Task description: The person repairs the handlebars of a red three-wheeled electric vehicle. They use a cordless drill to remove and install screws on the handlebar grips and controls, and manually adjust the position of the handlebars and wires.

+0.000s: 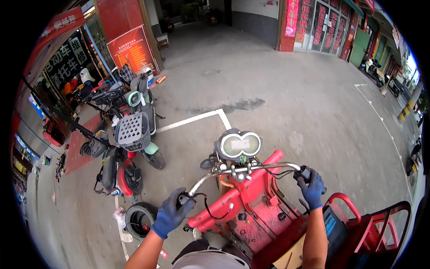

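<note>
My left hand [170, 213], in a blue glove, is closed around the left end of a silver handlebar [204, 180], against its black switch housing. My right hand [312, 192], gloved alike, grips the right end, its thumb over the black control there. The handlebar belongs to a red cargo tricycle with a worn red footwell [257, 226]. At the bar's middle sits a two-lobed instrument display [241, 145], framed in white. A loose black cable [210, 214] with a white connector hangs below the left side of the bar.
Left of the tricycle are a black tyre [141, 220], a red scooter [127, 177], and a parked electric bike with a grey basket [133, 130]. A red seat-side rail [345, 199] rises at right. Ahead, concrete pavement [286, 94] with white lines runs to shopfronts.
</note>
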`<state>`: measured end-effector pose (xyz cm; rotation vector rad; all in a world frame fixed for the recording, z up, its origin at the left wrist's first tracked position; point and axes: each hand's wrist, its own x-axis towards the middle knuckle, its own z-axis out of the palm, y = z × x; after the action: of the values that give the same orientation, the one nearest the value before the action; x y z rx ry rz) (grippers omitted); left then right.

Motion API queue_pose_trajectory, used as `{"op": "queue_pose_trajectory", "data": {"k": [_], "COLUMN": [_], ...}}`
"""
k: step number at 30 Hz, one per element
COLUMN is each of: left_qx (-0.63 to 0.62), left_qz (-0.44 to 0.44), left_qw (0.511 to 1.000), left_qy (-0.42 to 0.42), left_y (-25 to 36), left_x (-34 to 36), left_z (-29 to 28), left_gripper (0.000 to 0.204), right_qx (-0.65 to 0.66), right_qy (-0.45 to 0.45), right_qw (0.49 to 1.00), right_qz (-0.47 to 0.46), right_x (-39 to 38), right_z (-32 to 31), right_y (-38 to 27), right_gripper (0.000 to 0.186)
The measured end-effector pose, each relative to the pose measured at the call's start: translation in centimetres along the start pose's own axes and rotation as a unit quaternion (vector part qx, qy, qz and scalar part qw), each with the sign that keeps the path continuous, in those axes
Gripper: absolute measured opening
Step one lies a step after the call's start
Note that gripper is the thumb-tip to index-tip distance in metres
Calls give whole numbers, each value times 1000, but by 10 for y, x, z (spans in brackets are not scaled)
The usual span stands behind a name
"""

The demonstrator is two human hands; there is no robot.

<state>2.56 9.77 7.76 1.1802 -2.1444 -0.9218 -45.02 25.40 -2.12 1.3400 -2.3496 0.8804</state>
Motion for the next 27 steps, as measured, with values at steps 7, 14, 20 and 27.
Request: {"op": "queue_pose_trajectory", "data": {"k": [7,14,20,27], "left_qx": [-90,-122,-9,-70], "left_qz": [-35,65,36,-22], "left_qw": [995,988,996,995], "left_qy": [-30,-66,-86,-65], "left_y": [4,-12,-3,6], "left_x": [6,7,7,5], "left_z": [6,-10,-12,-2], "left_gripper": [48,51,53,56], "right_qx": [-10,-25,-13,-16], "right_qy": [-51,-42,-48,-58], "right_qw": [998,998,998,997], "right_qz": [47,47,41,53], "right_x": [0,-6,-2,0], "right_z": [-7,11,3,2], "right_y": [6,21,9,8], "right_gripper": [56,62,61,63]}}
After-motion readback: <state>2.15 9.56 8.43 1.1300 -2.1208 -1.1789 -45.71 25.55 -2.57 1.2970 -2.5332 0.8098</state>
